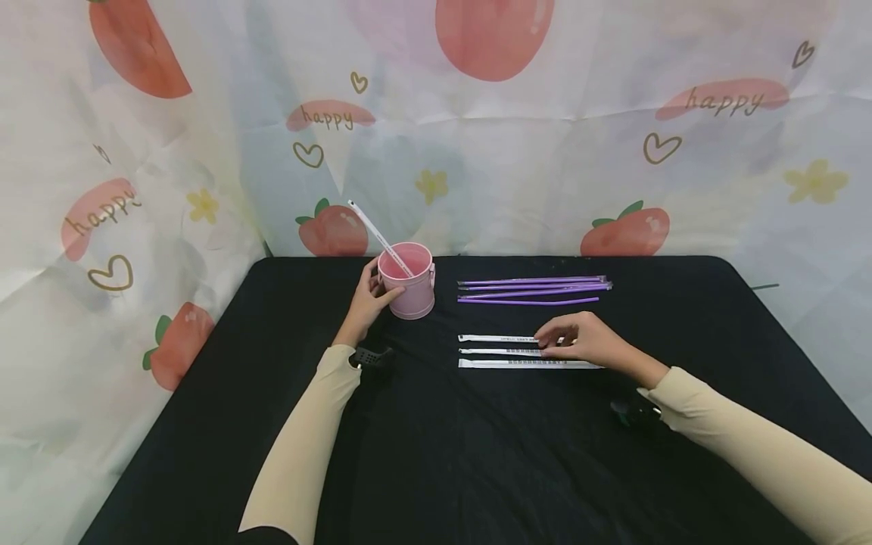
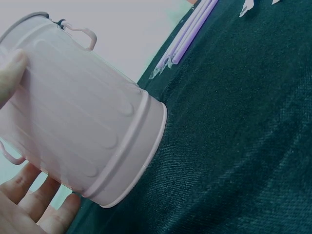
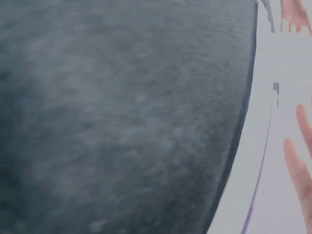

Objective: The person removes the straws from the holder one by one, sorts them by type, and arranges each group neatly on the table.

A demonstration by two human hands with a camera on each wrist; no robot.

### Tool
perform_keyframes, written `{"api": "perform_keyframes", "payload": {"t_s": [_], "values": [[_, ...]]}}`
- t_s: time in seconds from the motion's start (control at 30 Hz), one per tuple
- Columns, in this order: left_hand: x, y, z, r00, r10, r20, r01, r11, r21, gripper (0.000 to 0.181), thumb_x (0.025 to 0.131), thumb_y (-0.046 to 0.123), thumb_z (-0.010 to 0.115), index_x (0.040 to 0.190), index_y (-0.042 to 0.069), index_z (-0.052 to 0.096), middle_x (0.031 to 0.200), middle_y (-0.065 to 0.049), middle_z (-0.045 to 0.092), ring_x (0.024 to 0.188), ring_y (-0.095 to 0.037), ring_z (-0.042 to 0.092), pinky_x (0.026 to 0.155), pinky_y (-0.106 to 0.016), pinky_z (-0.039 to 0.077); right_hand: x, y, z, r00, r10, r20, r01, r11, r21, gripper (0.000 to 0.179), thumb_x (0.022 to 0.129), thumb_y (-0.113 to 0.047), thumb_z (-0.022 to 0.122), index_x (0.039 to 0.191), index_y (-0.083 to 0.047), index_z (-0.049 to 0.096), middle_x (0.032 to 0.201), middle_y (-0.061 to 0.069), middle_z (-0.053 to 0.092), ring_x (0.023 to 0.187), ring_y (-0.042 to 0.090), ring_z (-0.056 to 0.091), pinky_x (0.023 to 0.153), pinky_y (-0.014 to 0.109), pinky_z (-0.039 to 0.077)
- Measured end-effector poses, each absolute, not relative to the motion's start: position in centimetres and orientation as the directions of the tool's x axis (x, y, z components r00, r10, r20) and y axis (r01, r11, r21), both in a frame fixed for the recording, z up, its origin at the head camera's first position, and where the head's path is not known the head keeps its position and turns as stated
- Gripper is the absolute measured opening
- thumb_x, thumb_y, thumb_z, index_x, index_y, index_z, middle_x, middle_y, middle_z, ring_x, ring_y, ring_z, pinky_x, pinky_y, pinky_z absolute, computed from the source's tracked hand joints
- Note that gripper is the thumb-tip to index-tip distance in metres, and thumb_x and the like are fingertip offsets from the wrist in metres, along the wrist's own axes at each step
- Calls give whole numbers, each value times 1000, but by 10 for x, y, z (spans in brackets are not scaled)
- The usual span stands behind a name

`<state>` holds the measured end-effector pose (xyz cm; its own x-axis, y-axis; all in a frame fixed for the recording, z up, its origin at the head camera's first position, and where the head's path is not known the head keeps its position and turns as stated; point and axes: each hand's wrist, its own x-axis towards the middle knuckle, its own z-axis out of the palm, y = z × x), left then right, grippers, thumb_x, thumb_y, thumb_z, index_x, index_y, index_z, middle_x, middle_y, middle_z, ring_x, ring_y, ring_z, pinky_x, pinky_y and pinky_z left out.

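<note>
My left hand (image 1: 366,303) grips a small pink bucket (image 1: 413,299) standing at the back of the table, its thumb across the front wall. In the left wrist view, the bucket (image 2: 83,107) shows its side handles, with my fingers under one of them. A white paper-wrapped straw (image 1: 373,231) leans inside, its upper end above the rim. My right hand (image 1: 586,341) is over the right part of several white wrapped straws (image 1: 497,364) laid in parallel rows. Its thumb and fingertips are at the two farther ones, with a gap between them. In the right wrist view the fingers (image 3: 298,170) look loosely extended.
Several purple straws (image 1: 531,291) in clear wrappers lie behind the white ones, close to the table's back edge. A black cloth (image 1: 450,462) covers the table. A printed curtain (image 1: 531,166) hangs behind it and at the left.
</note>
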<state>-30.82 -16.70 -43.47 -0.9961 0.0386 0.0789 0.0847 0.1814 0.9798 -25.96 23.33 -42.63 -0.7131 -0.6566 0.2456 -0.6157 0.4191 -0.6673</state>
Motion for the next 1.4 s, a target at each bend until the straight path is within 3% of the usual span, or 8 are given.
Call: {"api": "perform_keyframes", "payload": {"t_s": [0.37,0.83,1.03,1.17,1.4], "values": [[-309,-166,-436,-995,21,102,104,205,973,77,86,17,69,146,21,22,145,-14,34,139,-30,32,113,-47,30,-267,218,-404,-767,-554,323,-568,354,-743,19,81,-4,71,99,-3,70,84,5,73,72,13,69,64,20,54],[-308,-166,-434,-996,25,82,85,182,980,78,85,16,69,147,21,22,146,-15,33,140,-30,31,114,-46,29,-293,176,-375,-788,-499,361,-535,264,-803,19,83,-7,70,100,1,69,88,-13,70,76,5,66,67,21,55],[-293,-163,-414,-997,47,65,73,176,982,78,87,12,66,148,15,18,148,-20,30,141,-34,28,114,-48,27,-308,151,-363,-792,-483,374,-546,284,-788,18,84,-11,70,100,-2,70,88,2,71,74,8,66,67,21,54],[-291,-163,-412,-997,50,65,74,184,980,77,87,13,66,148,15,18,149,-18,29,141,-32,28,114,-46,28,-318,132,-353,-796,-486,361,-535,286,-795,22,84,-14,70,103,-2,69,92,13,71,76,12,68,69,21,55],[-293,-163,-413,-996,55,77,86,184,979,78,87,13,67,148,15,19,148,-18,31,140,-32,30,114,-46,28,-339,99,-340,-807,-472,355,-524,296,-798,25,84,-15,70,106,-3,68,94,17,71,74,11,67,66,25,54]]}}
